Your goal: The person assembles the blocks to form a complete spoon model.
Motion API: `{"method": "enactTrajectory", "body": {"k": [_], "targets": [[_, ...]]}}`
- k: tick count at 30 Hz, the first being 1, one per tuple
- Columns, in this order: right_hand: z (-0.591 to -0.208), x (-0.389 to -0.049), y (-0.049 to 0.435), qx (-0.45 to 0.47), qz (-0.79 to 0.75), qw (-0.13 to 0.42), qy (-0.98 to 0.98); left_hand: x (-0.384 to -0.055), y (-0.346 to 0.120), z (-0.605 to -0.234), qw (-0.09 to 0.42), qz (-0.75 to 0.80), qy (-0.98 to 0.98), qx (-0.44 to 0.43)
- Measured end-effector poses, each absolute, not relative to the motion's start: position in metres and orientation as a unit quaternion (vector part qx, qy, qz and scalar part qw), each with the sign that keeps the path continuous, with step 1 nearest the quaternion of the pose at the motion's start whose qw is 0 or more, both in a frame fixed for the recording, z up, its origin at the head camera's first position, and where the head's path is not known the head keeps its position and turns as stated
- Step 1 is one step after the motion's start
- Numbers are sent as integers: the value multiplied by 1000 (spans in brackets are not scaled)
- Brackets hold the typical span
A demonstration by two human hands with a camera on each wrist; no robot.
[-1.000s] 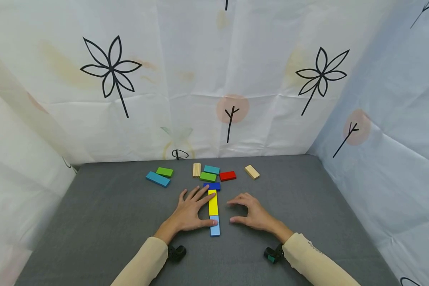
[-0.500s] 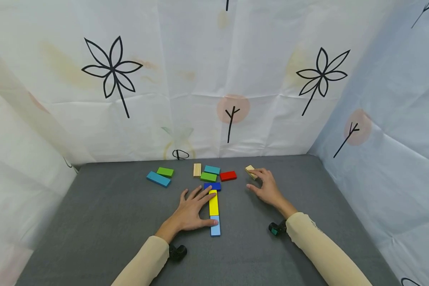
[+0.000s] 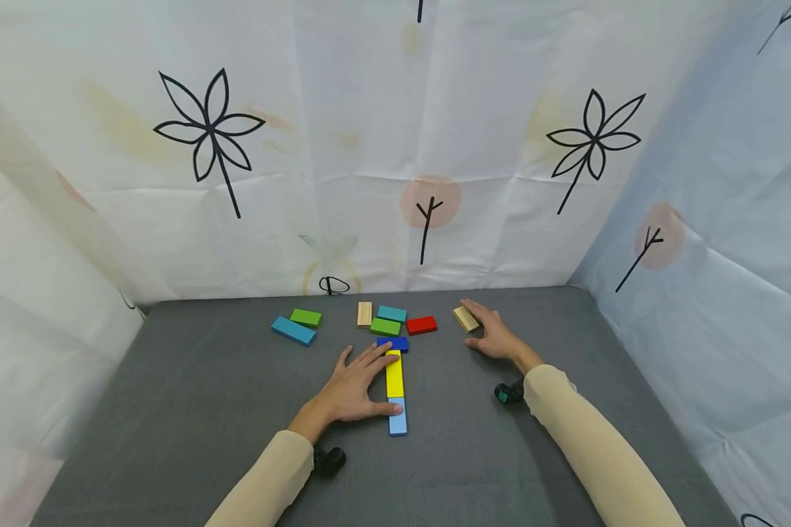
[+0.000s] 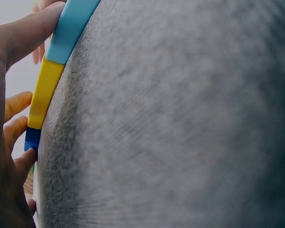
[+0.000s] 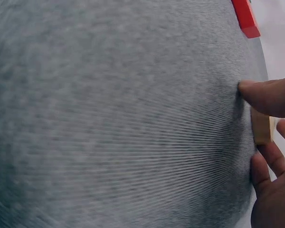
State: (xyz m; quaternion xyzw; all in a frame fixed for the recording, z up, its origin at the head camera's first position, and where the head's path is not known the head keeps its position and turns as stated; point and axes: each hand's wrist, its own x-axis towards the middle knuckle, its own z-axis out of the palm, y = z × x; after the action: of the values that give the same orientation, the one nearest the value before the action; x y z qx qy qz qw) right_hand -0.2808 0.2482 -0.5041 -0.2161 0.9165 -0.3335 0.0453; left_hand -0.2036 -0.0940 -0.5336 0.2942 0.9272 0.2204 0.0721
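In the head view my left hand (image 3: pixel 354 388) lies with spread, straight fingers over a line of blocks. Its thumb touches the light blue block (image 3: pixel 398 424), and its fingertips reach the yellow block (image 3: pixel 394 380) and the dark blue block (image 3: pixel 400 344). Those three stand end to end; the left wrist view shows the light blue block (image 4: pixel 75 31) nearest the camera. My right hand (image 3: pixel 494 333) is around a plain wooden block (image 3: pixel 465 319), fingers along its far right side. In the right wrist view the thumb stands apart from this wooden block (image 5: pixel 261 127).
Behind the line lie a green block (image 3: pixel 385 327), a teal block (image 3: pixel 392 313), a red block (image 3: pixel 422 325) and another wooden block (image 3: pixel 365 315). A blue block (image 3: pixel 293 331) and a green one (image 3: pixel 306 318) lie at the left on the grey tabletop (image 3: pixel 237 410).
My right hand has moved away from beside the yellow block, back and to the right, to the plain wooden block, which has barely shifted. The left hand has kept its place.
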Motion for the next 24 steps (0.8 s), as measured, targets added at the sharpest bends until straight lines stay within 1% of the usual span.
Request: {"method": "enactTrajectory", "body": {"k": [4,14,17,24], "targets": [[-500,-281,247,-221,-332,70,914,-206,-94,-535,76,221,927,293],[-500,-282,244,-195,-329,82,920,-211,-95,-536,81,233,923,295],[-500,-280,243,-198,-321,80,923,-212,-96,-537,84,234,923,294],[-501,-267,240,-204,-333,51,919,-216,-96,-535,83,238,923,291]]}}
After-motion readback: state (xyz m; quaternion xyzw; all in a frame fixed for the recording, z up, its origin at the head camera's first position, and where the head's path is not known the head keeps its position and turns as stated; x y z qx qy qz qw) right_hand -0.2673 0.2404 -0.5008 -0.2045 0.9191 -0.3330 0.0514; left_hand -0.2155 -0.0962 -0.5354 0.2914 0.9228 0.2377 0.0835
